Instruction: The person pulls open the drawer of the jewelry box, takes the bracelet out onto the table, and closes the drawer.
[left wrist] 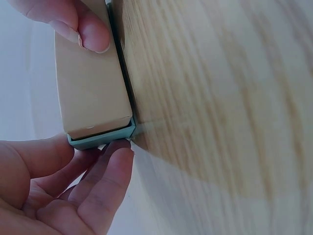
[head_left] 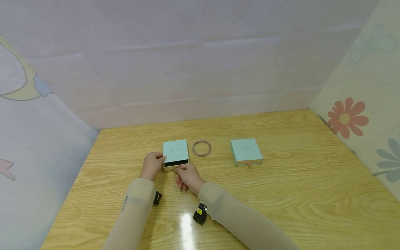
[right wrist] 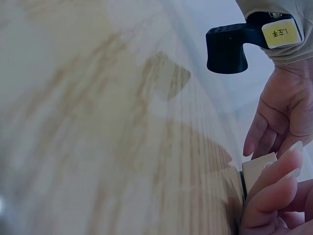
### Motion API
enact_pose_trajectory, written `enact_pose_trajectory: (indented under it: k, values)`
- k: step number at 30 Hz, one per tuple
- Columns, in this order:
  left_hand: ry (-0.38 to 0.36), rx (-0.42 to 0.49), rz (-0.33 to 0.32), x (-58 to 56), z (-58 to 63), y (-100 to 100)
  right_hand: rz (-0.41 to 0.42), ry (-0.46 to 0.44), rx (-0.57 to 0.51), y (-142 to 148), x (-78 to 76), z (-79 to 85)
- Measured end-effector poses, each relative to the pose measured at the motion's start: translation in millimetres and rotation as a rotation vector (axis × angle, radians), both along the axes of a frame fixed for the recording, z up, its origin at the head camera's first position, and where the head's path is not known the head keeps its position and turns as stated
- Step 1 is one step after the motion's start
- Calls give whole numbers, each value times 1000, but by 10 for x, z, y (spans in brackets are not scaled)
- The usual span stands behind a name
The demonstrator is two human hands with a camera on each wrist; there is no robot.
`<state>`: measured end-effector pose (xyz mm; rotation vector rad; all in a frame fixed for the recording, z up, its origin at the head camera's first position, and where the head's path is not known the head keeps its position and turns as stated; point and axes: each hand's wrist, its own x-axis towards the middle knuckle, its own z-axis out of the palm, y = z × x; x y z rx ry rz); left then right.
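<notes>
A pale turquoise drawer box (head_left: 175, 150) lies on the table, its cream drawer (left wrist: 90, 83) slid partly out toward the person. A black strip of the inside shows between lid and drawer front. My left hand (head_left: 152, 165) grips the box's left side, thumb toward the top, fingers low along the side. At the drawer's front, my right hand (head_left: 189, 177) pinches with thumb and forefinger, the other fingers loosely curled. Any pull tab there is hidden by these fingers. Just right of the box lies a brownish translucent bangle (head_left: 201, 155).
A second turquoise box (head_left: 247, 150), closed, with an orange pull tab (head_left: 249, 165), sits farther right on the wooden table (head_left: 297, 180). Pale fabric walls (head_left: 200, 76) stand behind and at both sides. Black wrist cameras (head_left: 200, 213) hang below the sleeves.
</notes>
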<state>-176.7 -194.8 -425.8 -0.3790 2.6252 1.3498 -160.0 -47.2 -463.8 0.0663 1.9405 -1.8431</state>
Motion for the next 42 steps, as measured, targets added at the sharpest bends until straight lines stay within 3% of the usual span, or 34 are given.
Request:
enact_pose_trajectory:
  k: [42]
  values:
    - [32, -11, -15, -5, -6, 0, -5, -3, -3, -10, -10, 27]
